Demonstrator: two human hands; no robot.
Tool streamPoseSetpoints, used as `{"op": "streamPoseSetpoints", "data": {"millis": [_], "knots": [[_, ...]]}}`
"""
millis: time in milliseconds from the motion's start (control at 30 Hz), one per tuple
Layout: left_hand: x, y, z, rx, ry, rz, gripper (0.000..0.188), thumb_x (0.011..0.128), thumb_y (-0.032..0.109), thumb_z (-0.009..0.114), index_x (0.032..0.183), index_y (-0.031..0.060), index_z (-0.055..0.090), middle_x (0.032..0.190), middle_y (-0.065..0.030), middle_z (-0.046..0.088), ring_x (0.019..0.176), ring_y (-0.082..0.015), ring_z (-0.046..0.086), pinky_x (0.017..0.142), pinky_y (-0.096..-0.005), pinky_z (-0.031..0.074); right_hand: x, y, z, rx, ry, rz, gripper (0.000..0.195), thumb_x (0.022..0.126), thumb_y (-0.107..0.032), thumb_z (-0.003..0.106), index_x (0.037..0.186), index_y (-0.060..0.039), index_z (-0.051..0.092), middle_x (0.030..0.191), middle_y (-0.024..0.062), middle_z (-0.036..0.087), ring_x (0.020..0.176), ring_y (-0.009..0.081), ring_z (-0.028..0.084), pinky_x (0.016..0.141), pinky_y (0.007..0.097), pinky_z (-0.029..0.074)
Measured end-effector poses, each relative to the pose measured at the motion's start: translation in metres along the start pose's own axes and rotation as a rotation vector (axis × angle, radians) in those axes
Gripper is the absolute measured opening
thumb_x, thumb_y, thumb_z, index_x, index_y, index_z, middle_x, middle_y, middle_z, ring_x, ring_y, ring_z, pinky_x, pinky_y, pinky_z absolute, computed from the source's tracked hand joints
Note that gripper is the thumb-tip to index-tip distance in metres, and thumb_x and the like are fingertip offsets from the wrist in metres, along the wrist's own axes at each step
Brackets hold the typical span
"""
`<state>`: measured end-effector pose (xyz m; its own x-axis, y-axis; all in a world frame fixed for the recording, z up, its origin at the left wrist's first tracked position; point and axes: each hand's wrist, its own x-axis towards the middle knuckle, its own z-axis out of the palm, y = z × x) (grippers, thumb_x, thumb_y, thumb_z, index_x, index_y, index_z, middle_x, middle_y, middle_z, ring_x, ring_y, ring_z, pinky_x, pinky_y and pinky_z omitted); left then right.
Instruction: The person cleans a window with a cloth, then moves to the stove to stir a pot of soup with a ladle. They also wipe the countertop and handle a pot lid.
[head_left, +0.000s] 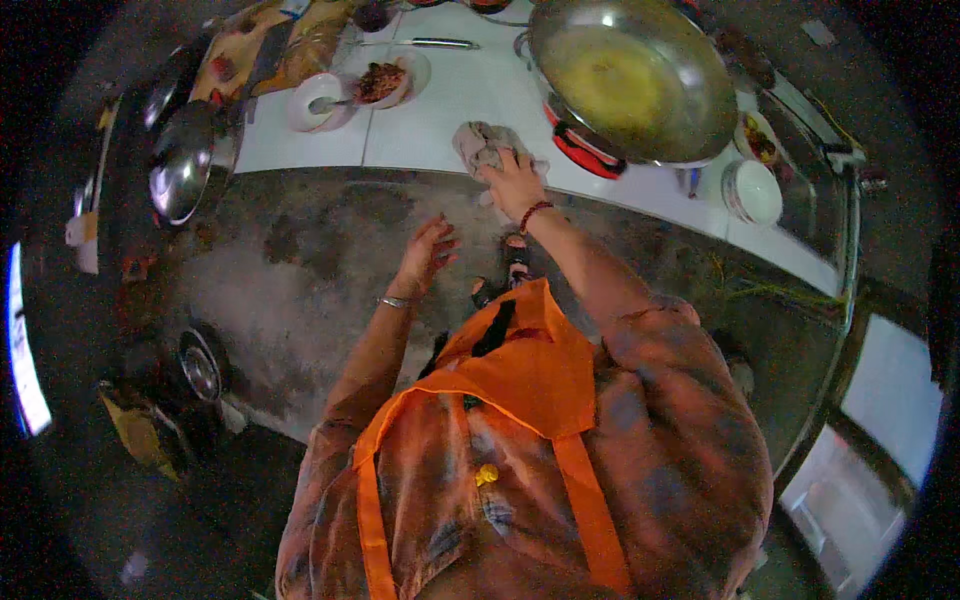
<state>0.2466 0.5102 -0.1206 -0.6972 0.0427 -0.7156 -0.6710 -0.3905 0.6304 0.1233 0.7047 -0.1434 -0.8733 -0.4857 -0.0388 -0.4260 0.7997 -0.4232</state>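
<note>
My right hand (514, 186) presses on a crumpled grey cloth (480, 142) at the front edge of the white tiled counter (420, 146). Just right of the cloth stands a large metal wok (637, 82) with yellowish liquid in it and a red part (589, 154) below its near side. My left hand (430, 247) hangs in front of the counter, over the floor, fingers loosely bent and holding nothing. Farther left on the counter are a white bowl (305, 105) with a spoon in it and a bowl of chopped reddish-brown food (382, 84).
A long metal utensil (439, 43) lies behind the bowls. At the back left is a wooden board (240, 56) with a broad dark blade on it. Right of the wok are white bowls (756, 192) and a dish of food (759, 139). A metal pan (182, 165) is at far left.
</note>
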Motion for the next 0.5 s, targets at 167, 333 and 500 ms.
{"op": "streamPoseSetpoints", "data": {"millis": [167, 333, 500], "knots": [[0.004, -0.011, 0.018, 0.071, -0.077, 0.026, 0.056, 0.088, 0.035, 0.059, 0.135, 0.0114, 0.04, 0.127, -0.0105, 0.052, 0.105, -0.0252, 0.056, 0.087, -0.0397, 0.047, -0.105, 0.053, -0.029, 0.207, 0.071, 0.11, 0.033, 0.079, -0.019, 0.057, 0.111, -0.0256, 0.06, 0.124, 0.0105, 0.046, 0.108, 0.0387, 0.049, 0.092, 0.0479, 0.042], [-0.004, -0.021, 0.036, 0.092, -0.112, -0.043, 0.053, 0.089, 0.031, 0.057, 0.135, 0.0095, 0.04, 0.125, -0.0114, 0.053, 0.099, -0.0229, 0.06, 0.078, -0.0353, 0.05, -0.177, 0.105, -0.083, 0.132, 0.39, 0.41, 0.045, 0.077, -0.015, 0.064, 0.12, -0.0237, 0.055, 0.125, 0.0156, 0.046, 0.11, 0.0395, 0.048, 0.09, 0.0458, 0.045], [-0.012, -0.018, 0.057, 0.158, -0.158, -0.002, 0.05, 0.09, 0.03, 0.057, 0.133, 0.0084, 0.043, 0.124, -0.012, 0.054, 0.097, -0.0232, 0.06, 0.077, -0.0363, 0.051, -0.159, 0.168, -0.081, 0.099, 0.45, 0.771, 0.061, 0.073, -0.023, 0.07, 0.129, -0.0263, 0.047, 0.137, 0.0155, 0.037, 0.119, 0.0393, 0.043, 0.093, 0.0464, 0.045]]}}
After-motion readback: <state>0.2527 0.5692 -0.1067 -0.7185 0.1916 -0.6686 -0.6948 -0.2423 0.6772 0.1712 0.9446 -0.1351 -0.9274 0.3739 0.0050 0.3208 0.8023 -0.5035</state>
